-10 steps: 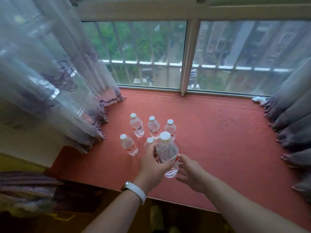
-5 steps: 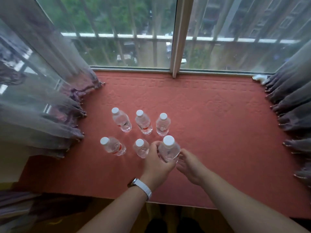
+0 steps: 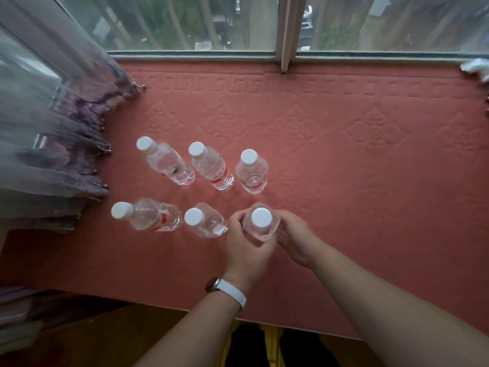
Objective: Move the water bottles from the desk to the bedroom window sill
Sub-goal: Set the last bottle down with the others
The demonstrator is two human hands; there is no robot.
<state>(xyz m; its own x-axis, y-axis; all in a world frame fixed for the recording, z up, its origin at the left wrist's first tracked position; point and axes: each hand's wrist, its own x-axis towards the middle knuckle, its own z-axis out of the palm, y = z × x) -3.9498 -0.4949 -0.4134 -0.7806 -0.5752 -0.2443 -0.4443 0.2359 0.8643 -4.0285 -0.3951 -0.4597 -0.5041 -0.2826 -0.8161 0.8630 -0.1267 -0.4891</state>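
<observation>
Several clear water bottles with white caps stand upright in two rows on the red padded window sill (image 3: pixel 330 144). The back row holds three bottles (image 3: pixel 209 168). The front row has one bottle at the left (image 3: pixel 150 217), one in the middle (image 3: pixel 205 223) and one at the right (image 3: pixel 260 226). My left hand (image 3: pixel 244 247), with a white watch strap on its wrist, wraps the right front bottle from the left. My right hand (image 3: pixel 295 237) touches the same bottle from the right, fingers curled against its side.
Sheer purple-trimmed curtains (image 3: pixel 53 144) hang over the sill's left end, close to the left bottles. More curtain fabric (image 3: pixel 476 70) shows at the far right. The window frame (image 3: pixel 285 51) runs along the sill's back. The sill's front edge (image 3: pixel 158 303) drops to a wooden floor.
The bottle in my hands came down from mid-air into the right end of the front row. The view tilted down and moved closer over the sill.
</observation>
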